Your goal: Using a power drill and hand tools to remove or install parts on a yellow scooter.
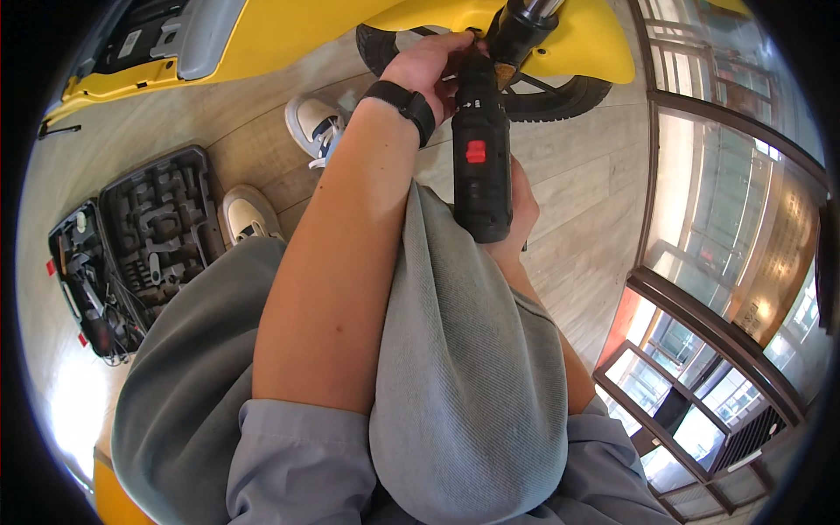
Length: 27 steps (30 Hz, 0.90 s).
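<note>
My right hand (523, 206) was closed round the handle of a black power drill (480, 188), most of its fingers hidden behind the drill's body, so I could not tell how they lay there. The drill stood over my grey trouser knee (477, 367), its rounded back end toward me and its nose pointing away, with a red switch (475, 151) on the upper side of its casing. My left hand (427, 74), a dark watch (404, 107) on its wrist, reached to the nose, its fingers bent together there; I could not tell whether they pinched anything. Both the nose and those fingers were close beside a yellow fender (595, 44) and a black tube (523, 33), above a black-tyred wheel (564, 103). Off to my left, a dark tool case (166, 206) lay unfolded on the wood-look floor (582, 206), one half moulded with recesses, the other holding cables and small parts too jumbled to name.
</note>
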{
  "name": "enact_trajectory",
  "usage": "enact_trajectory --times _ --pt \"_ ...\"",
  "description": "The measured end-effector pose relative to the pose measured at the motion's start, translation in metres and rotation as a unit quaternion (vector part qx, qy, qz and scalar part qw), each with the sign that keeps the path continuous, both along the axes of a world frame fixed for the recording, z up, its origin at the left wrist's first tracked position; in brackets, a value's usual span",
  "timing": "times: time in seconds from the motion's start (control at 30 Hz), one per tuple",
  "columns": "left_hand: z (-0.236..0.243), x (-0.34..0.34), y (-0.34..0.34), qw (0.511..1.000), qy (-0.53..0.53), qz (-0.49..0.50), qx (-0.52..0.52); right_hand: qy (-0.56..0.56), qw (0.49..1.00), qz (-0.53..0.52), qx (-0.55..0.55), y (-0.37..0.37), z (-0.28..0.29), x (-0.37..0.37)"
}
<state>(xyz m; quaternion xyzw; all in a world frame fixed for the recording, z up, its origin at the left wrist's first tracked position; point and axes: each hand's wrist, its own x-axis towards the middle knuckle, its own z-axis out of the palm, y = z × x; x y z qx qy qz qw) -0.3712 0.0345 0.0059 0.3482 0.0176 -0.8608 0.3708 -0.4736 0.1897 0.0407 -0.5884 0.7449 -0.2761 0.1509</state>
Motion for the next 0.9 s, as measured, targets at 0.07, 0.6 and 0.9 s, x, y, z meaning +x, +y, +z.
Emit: enact_trajectory --times 0.07,0.6,0.9 --pt "-0.005 0.000 -0.001 1.000 0.003 -0.003 -0.005 -0.004 1.000 -0.002 0.006 0.000 -0.001 0.002" --pt "-0.011 0.000 -0.001 0.998 0.062 -0.007 -0.014 -0.004 1.000 -0.004 0.011 -0.003 0.004 0.007" --pt "-0.017 0.001 -0.004 0.996 0.088 -0.009 0.002 0.018 1.000 -0.010 0.015 -0.005 0.007 0.013"
